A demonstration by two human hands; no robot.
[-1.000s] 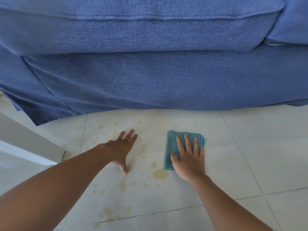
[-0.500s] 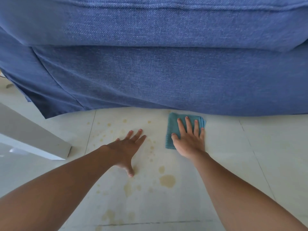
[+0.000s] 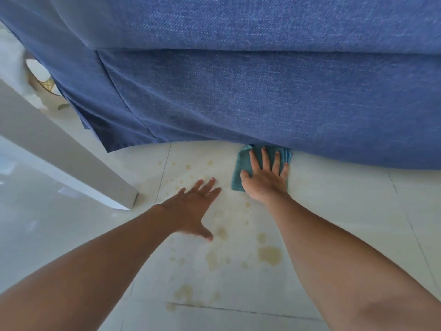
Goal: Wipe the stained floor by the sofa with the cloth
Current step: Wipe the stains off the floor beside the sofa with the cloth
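Note:
A folded teal cloth (image 3: 239, 170) lies flat on the pale tiled floor (image 3: 334, 211), its far edge touching the bottom of the blue sofa (image 3: 262, 96). My right hand (image 3: 266, 180) presses down on the cloth with fingers spread. To its left, my left hand (image 3: 191, 206) rests palm-down on the bare tile, fingers apart, holding nothing. Yellowish-brown stain spots (image 3: 269, 255) are scattered over the tile between and below my hands, the biggest blotch near my right forearm.
A white slanted table leg or panel (image 3: 71, 163) meets the floor at the left. The sofa's fabric skirt hangs to the floor across the whole top. Tile grout lines run at the bottom and right.
My right hand has pushed the cloth away from me, up to the sofa's bottom edge. The left hand stays planted on the tile. The view has moved closer to the sofa.

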